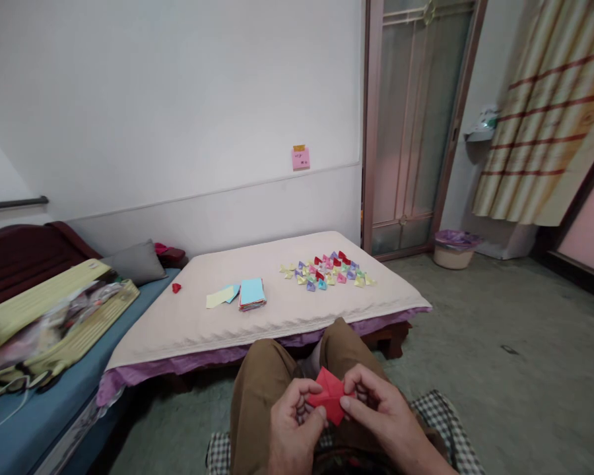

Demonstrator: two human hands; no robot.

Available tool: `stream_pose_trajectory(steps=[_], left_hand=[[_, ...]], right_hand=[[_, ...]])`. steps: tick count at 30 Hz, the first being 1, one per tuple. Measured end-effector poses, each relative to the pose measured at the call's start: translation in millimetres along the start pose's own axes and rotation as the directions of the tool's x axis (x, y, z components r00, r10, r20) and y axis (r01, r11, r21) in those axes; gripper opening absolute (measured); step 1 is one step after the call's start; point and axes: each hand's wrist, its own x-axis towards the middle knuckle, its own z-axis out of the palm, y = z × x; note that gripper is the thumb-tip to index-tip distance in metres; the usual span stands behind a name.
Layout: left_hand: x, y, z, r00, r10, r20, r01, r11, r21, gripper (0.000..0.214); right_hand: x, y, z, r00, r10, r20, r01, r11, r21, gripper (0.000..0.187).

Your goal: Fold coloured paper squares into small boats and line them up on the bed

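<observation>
A red folded paper piece (329,396) sits above my lap, pinched from both sides. My left hand (293,422) grips its left edge with curled fingers, and my right hand (379,410) pinches its right edge. On the low cloth-covered table (188,323) ahead lie a stack of coloured paper sheets (252,293), a loose yellow sheet (220,297), and a cluster of several small folded paper shapes (329,270) in many colours. A single small red folded piece (177,287) rests near the table's left edge.
A blue-covered bed (39,415) with a yellow bag (44,316) and a grey pillow (137,262) stands at left. A glass door (416,125), a bin (453,247), and a striped curtain (544,112) are at right. A pink note (300,158) sticks to the wall.
</observation>
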Motion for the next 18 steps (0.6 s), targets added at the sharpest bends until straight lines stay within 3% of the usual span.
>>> stream_pose_trajectory(steps=[3, 7, 10, 15, 18], left_hand=[[-1.8, -1.8, 1.8, 1.0, 0.021, 0.0, -0.021, 1.0, -0.005, 0.02], [-0.8, -1.5, -3.7, 0.999, 0.029, 0.046, -0.029, 1.0, 0.0, 0.013], [1.0, 0.1, -8.0, 0.996, 0.072, 0.053, -0.076, 0.993, 0.09, 0.01], [-0.3, 0.6, -1.8, 0.991, 0.076, 0.112, -0.106, 0.948, 0.3, 0.011], [-4.3, -5.3, 5.3, 0.952, 0.276, 0.134, -0.306, 0.832, 0.463, 0.031]], right_hand=[[-1.5, 3.9, 1.8, 1.0, -0.007, -0.031, 0.007, 1.0, 0.012, 0.011], [-2.1, -0.3, 3.5, 0.999, 0.023, 0.035, -0.027, 0.995, 0.097, 0.011], [-1.7, -3.6, 5.5, 0.995, 0.086, 0.057, -0.093, 0.986, 0.141, 0.013], [0.0, 4.6, 7.0, 0.993, 0.114, -0.039, -0.109, 0.987, 0.116, 0.014], [0.9, 7.9, 7.6, 0.986, 0.139, -0.091, -0.125, 0.982, 0.141, 0.014]])
